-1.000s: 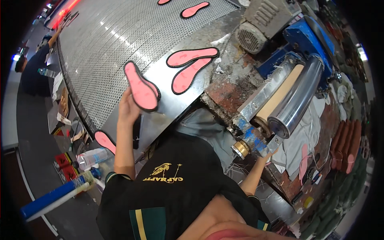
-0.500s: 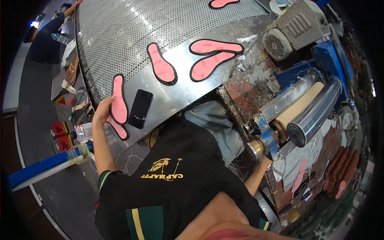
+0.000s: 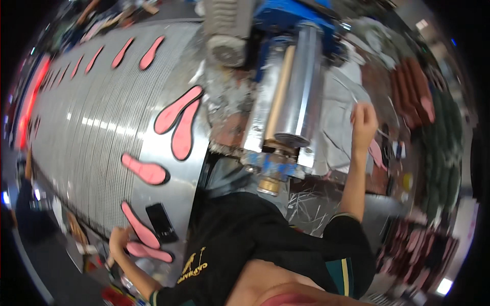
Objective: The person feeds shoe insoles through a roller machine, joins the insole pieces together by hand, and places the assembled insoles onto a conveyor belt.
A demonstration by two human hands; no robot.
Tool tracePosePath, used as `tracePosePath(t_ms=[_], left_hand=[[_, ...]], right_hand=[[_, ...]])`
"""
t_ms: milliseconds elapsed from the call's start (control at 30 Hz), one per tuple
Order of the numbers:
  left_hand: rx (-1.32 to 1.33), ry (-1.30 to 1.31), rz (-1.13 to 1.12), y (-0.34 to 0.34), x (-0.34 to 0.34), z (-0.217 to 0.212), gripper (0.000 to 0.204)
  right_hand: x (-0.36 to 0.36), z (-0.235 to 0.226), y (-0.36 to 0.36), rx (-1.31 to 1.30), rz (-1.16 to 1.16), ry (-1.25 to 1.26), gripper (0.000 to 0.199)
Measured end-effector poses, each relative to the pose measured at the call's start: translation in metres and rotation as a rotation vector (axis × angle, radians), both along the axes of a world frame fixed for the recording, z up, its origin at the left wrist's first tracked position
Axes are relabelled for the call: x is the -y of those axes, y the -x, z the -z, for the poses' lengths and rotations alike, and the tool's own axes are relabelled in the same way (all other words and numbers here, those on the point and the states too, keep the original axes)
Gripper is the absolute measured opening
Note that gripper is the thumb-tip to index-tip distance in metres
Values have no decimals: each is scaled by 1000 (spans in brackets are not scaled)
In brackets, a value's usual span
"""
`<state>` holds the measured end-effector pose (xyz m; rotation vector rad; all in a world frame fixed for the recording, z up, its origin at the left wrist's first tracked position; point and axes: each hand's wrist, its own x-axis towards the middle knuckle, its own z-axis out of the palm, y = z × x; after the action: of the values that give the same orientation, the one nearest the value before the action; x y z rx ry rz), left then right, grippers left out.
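Note:
Pink shoe insoles with black edges lie on a shiny metal ledge. My left hand (image 3: 119, 238) is at the side of one insole (image 3: 140, 227) and beside the end of a lower insole (image 3: 153, 253). Blur hides whether its fingers grip either. A black phone (image 3: 161, 222) rests next to them. Farther up lie a single insole (image 3: 148, 172) and an overlapping pair (image 3: 182, 130). On the right, my right hand (image 3: 364, 122) is raised over grey cloth (image 3: 334, 120), its fingers curled together; a thin pale line runs near the fingertips, too blurred to name.
A roller machine with a chrome roller (image 3: 302, 86) and grey motor (image 3: 227, 48) stands between my hands. Leftward stretches a mesh conveyor (image 3: 92, 143) carrying several insoles. Brown stacked pieces (image 3: 408, 92) lie at the far right. Another person (image 3: 30, 209) is beyond the conveyor's left side.
My view has swung to the right, with blur. My right hand has come out from behind the roller machine and risen over the grey cloth. My left hand stays by the insoles.

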<state>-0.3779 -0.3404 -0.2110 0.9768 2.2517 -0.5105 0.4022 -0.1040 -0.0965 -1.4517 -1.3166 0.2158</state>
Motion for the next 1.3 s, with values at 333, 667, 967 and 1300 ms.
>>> tracePosePath(t_ms=[333, 667, 967, 1300], left_hand=[[755, -835, 557, -233, -138, -87, 32], [962, -878, 782, -296, -212, -103, 26], [942, -1010, 884, -295, -269, -129, 44], [982, -924, 1385, -408, -355, -213, 71]], right_hand=[[-158, -214, 74, 891, 72, 167, 44], [-168, -194, 42, 916, -244, -152, 37], [75, -118, -46, 568, -136, 147, 39], [83, -112, -47, 544, -51, 4, 43]])
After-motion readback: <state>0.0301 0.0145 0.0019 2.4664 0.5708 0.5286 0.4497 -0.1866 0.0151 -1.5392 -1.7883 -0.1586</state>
